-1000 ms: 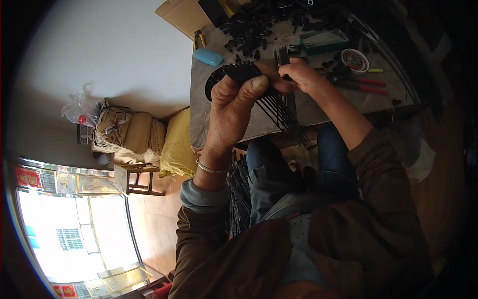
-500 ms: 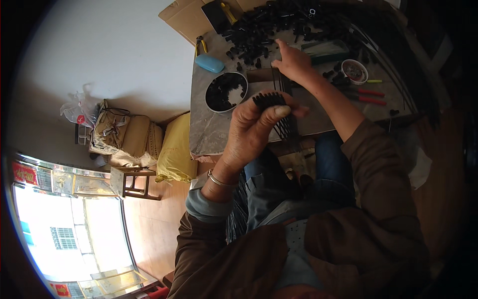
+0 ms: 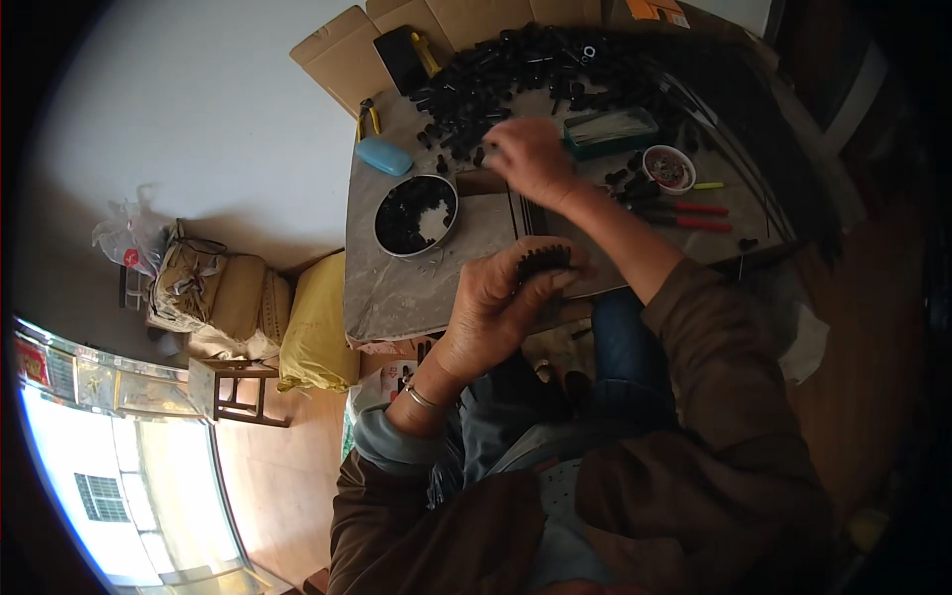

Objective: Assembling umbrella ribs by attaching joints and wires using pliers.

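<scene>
The left hand (image 3: 491, 309) clasps a bundle of black sticks (image 3: 543, 260) by the near edge of the counter (image 3: 387, 297). Farther out is the right hand (image 3: 535, 164), blurred; whether it grasps anything cannot be told. Beyond lies a heap of black pieces (image 3: 506, 67).

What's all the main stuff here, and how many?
table: one, grey, centre
black parts: too many to count, black, table's far side
bunched pieces: several, black, in left hand
large bowl: one, pale rim, table's left
case: one, blue, table's left edge
pliers: one, black-yellow, beyond case
small bowl: one, white, table's right
tray: one, green, left of small bowl
tool handles: two, red, below small bowl
marker: one, yellow-green, beside small bowl
sack: one, yellow, left of table
stool: one, brown, left of sack
left hand: one, bare, gripping bunched pieces
right hand: one, blurred, near black parts
</scene>
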Tool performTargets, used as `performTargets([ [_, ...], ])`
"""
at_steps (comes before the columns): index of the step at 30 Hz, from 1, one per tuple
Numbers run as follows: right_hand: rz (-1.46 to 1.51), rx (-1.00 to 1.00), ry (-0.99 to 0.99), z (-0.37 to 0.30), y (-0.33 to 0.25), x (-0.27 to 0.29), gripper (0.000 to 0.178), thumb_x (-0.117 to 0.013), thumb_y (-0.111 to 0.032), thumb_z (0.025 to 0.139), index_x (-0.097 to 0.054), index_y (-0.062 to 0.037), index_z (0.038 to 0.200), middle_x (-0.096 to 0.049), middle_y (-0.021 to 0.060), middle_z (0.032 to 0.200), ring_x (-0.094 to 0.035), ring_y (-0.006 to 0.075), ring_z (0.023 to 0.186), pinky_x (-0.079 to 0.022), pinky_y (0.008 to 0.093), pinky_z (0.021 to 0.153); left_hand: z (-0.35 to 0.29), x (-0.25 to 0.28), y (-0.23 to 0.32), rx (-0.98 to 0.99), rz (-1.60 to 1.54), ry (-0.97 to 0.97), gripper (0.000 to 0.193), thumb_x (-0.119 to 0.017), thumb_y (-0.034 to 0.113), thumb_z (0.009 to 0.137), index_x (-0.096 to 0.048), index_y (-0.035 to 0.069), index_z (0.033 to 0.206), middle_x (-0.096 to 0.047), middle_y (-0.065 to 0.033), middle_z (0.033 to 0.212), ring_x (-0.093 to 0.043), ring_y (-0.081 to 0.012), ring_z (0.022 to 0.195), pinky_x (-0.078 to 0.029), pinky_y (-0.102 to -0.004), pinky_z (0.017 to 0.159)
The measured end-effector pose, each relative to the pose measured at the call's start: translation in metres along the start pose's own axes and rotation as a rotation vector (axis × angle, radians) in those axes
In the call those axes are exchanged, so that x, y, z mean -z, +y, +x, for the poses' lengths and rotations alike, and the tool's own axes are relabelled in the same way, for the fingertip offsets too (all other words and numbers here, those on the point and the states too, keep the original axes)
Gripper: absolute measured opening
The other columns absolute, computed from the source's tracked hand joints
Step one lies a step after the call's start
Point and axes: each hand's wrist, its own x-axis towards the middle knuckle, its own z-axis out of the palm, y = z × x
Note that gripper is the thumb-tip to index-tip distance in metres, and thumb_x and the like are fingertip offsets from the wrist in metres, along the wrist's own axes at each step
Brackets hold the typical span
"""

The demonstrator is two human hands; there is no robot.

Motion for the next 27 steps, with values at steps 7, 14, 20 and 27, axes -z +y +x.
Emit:
performTargets([
  [7, -0.293, -0.534, -0.425, 0.007, 0.102, 0.082, 0.01, -0.063, -0.021, 0.079, -0.066, -0.0115, 0.078, -0.067, 0.0069, 0.084, -0.063, 0.0293, 0.087, -0.044, 0.047, 0.079, 0.005, 0.007, -0.015, -0.057, -0.005, 0.092, 0.021, -0.054, 0.003, 0.093, -0.058, 0.001, 0.113, -0.07, -0.0084, 0.096, -0.065, -0.0145, 0.096, -0.05, -0.0276, 0.086],
  [14, -0.358, -0.272, -0.519, 0.011, 0.121, 0.089, 0.006, -0.061, -0.018, 0.079, -0.065, -0.0135, 0.076, -0.062, 0.0061, 0.089, -0.059, 0.0288, 0.09, -0.041, 0.0451, 0.076, 0.014, 0.014, -0.016, 0.003, -0.173, 0.175, 0.019, -0.055, 0.007, 0.094, -0.06, 0.0, 0.111, -0.069, -0.0087, 0.095, -0.065, -0.0148, 0.094, -0.051, -0.0282, 0.085],
  [20, -0.106, -0.191, -0.178, 0.019, 0.103, 0.101, 0.01, -0.052, -0.014, 0.091, -0.058, -0.0094, 0.098, -0.061, 0.0077, 0.09, -0.059, 0.0274, 0.084, -0.044, 0.0372, 0.072, 0.021, 0.019, -0.024, -0.029, -0.241, 0.192, 0.02, -0.055, 0.006, 0.094, -0.06, 0.001, 0.112, -0.069, -0.0108, 0.093, -0.066, -0.0183, 0.092, -0.053, -0.0311, 0.085],
  [27, 0.533, 0.093, -0.114, 0.034, -0.076, 0.181, 0.007, -0.056, -0.01, 0.093, -0.06, -0.0041, 0.093, -0.055, 0.0017, 0.082, -0.053, 0.0093, 0.074, -0.044, 0.0223, 0.064, 0.019, 0.021, -0.024, -0.021, -0.282, 0.202, 0.02, -0.056, 0.007, 0.094, -0.061, 0.001, 0.112, -0.069, -0.0084, 0.092, -0.065, -0.0148, 0.09, -0.052, -0.0273, 0.081],
])
